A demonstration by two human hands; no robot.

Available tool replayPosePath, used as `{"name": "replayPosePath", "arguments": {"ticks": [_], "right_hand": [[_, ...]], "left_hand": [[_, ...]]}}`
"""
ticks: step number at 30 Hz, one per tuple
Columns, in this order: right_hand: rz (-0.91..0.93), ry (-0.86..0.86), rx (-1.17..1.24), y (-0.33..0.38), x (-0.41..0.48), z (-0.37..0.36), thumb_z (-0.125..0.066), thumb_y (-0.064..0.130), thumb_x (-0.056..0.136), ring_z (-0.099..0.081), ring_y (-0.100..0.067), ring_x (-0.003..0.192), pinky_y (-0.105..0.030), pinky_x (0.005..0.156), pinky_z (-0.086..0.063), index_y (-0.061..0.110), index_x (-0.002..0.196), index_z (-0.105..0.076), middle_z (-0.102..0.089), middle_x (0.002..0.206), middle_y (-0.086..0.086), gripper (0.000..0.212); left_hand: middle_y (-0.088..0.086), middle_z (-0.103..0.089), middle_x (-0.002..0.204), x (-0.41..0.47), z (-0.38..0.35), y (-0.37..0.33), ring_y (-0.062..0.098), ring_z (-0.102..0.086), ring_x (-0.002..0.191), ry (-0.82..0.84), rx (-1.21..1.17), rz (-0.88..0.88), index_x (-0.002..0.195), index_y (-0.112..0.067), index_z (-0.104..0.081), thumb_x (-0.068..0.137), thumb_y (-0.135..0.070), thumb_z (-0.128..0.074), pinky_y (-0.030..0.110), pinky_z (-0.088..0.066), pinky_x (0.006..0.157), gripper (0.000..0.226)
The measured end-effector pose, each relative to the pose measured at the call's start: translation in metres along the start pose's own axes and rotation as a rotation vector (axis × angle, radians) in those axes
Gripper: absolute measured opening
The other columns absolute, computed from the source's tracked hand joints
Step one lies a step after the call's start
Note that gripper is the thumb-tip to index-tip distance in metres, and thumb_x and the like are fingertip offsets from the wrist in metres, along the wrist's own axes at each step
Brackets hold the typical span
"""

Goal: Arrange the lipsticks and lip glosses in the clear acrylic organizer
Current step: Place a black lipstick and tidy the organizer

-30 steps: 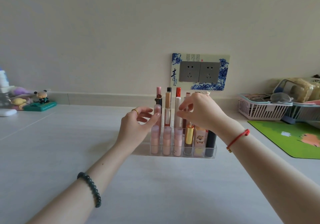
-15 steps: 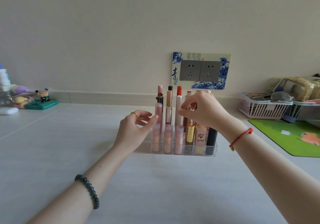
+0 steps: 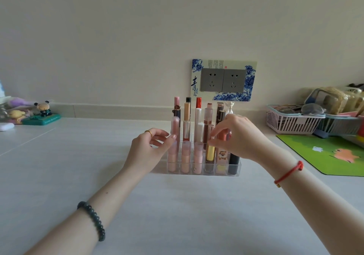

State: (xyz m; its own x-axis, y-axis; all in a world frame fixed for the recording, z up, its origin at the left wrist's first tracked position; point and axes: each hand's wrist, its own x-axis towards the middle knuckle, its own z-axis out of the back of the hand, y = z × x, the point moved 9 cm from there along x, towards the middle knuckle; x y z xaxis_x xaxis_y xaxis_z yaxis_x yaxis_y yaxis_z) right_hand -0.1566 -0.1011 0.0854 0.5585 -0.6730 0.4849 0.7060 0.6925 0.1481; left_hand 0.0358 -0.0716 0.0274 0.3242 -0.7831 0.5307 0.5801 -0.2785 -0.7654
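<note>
Two forearms reach in from the near edge of the white tabletop (image 3: 177, 215), one with a dark bead bracelet (image 3: 92, 222), the other a red cord bracelet (image 3: 289, 174). My left hand (image 3: 147, 150) sits just left of the clear acrylic organizer (image 3: 202, 168), fingers loosely spread and gripping nothing that I can see, one fingertip touching the pale pink tube (image 3: 175, 130) at the left end. My right hand (image 3: 242, 138) hangs over the organizer's right half, thumb and forefinger drawn narrow; whether they pinch the coral tube (image 3: 222, 136) under them I cannot tell, since the palm hides the contact. The organizer stands in the middle of the table, its long side running left to right across my view, and every tube in it stands upright. Front row, left to right: three pink tubes (image 3: 186, 156), a gold-barrelled lipstick (image 3: 210, 153), a tube with a cartoon label (image 3: 222, 157), a black tube (image 3: 234, 162). Taller glosses and a red-capped stick (image 3: 198, 102) rise behind. I judge the task nearly complete, only straightening left. The right hand is nearer the right-side tubes, which lie directly below its fingers, so any lift must go straight up along the tube's axis; close neighbours could be tipped. Beyond, a decorated double socket (image 3: 223, 80) is on the wall, a pink basket (image 3: 291, 120) and green mat (image 3: 327, 154) at right, small figurines (image 3: 42, 108) far left.
</note>
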Motion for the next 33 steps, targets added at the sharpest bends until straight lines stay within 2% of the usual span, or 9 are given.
{"name": "replayPosePath", "arguments": {"ticks": [2,5,10,14,19,22,26,31,33], "right_hand": [[-0.003,0.001,0.014,-0.001,-0.001,-0.002,-0.065,0.036,0.077,-0.043,0.002,0.063,-0.011,0.054,-0.031,0.024,0.089,-0.071,-0.045,0.065,0.020,0.018],[0.006,0.002,0.026,0.001,-0.001,-0.004,-0.065,0.035,0.077,-0.044,0.001,0.061,-0.008,0.051,-0.027,0.024,0.088,-0.072,-0.045,0.063,0.021,0.017],[-0.033,-0.036,-0.010,-0.013,-0.002,0.005,-0.067,0.044,0.072,-0.044,-0.008,0.076,-0.017,0.058,-0.033,0.026,0.089,-0.070,-0.049,0.073,0.014,0.025],[-0.020,0.061,-0.091,-0.017,-0.005,0.001,-0.066,0.046,0.072,-0.047,-0.013,0.083,-0.028,0.075,-0.043,0.024,0.090,-0.071,-0.057,0.083,0.008,0.029],[-0.015,0.082,-0.078,-0.015,-0.007,-0.001,-0.066,0.043,0.073,-0.047,-0.014,0.083,-0.028,0.074,-0.043,0.024,0.086,-0.070,-0.055,0.079,0.008,0.023],[-0.007,0.092,-0.065,-0.014,-0.006,-0.001,-0.067,0.042,0.073,-0.046,-0.014,0.081,-0.030,0.074,-0.042,0.024,0.085,-0.070,-0.045,0.068,0.019,0.022],[0.011,0.106,-0.061,-0.014,-0.006,-0.002,-0.066,0.040,0.074,-0.044,-0.012,0.082,-0.028,0.074,-0.040,0.023,0.090,-0.070,-0.033,0.068,0.028,0.023],[0.013,0.082,-0.054,-0.014,-0.004,-0.001,-0.066,0.043,0.073,-0.047,-0.011,0.081,-0.027,0.075,-0.043,0.023,0.093,-0.070,-0.050,0.077,0.013,0.028],[0.022,0.039,-0.041,-0.011,-0.003,0.001,-0.066,0.044,0.073,-0.044,-0.008,0.079,-0.024,0.070,-0.041,0.023,0.094,-0.068,-0.050,0.077,0.012,0.030]], "left_hand": [[-0.018,-0.064,0.077,0.000,0.000,0.000,-0.011,-0.055,0.065,0.002,0.010,-0.005,0.075,-0.028,-0.061,0.077,-0.035,-0.066,0.003,-0.039,0.058,0.009],[-0.017,-0.065,0.077,0.000,0.000,0.001,-0.011,-0.055,0.065,0.002,0.012,-0.008,0.077,-0.026,-0.062,0.077,-0.035,-0.066,0.003,-0.039,0.058,0.010],[-0.017,-0.065,0.077,0.000,0.000,0.001,-0.010,-0.056,0.066,0.000,0.017,-0.011,0.078,-0.025,-0.063,0.077,-0.036,-0.066,0.003,-0.039,0.059,0.011],[-0.016,-0.065,0.077,-0.001,0.000,0.002,-0.010,-0.056,0.066,-0.005,0.019,-0.016,0.079,-0.024,-0.063,0.077,-0.035,-0.066,0.003,-0.039,0.058,0.012],[-0.017,-0.065,0.076,0.000,0.000,0.001,-0.009,-0.056,0.066,-0.007,0.019,-0.022,0.077,-0.027,-0.062,0.077,-0.036,-0.067,0.003,-0.039,0.058,0.010],[-0.017,-0.065,0.075,-0.001,0.000,0.001,-0.009,-0.056,0.066,-0.006,0.025,-0.022,0.077,-0.027,-0.062,0.076,-0.036,-0.066,0.003,-0.039,0.058,0.010],[-0.016,-0.065,0.077,0.000,0.000,0.002,-0.008,-0.057,0.068,-0.005,0.029,-0.018,0.080,-0.024,-0.064,0.077,-0.037,-0.066,0.003,-0.039,0.058,0.014],[-0.016,-0.065,0.079,0.000,0.000,0.001,-0.008,-0.057,0.068,-0.002,0.036,-0.012,0.080,-0.025,-0.064,0.077,-0.037,-0.066,0.005,-0.040,0.060,0.013],[-0.017,-0.065,0.078,0.000,0.000,0.002,-0.009,-0.057,0.067,-0.001,0.044,-0.010,0.080,-0.025,-0.064,0.077,-0.038,-0.066,0.005,-0.040,0.060,0.013]]}}
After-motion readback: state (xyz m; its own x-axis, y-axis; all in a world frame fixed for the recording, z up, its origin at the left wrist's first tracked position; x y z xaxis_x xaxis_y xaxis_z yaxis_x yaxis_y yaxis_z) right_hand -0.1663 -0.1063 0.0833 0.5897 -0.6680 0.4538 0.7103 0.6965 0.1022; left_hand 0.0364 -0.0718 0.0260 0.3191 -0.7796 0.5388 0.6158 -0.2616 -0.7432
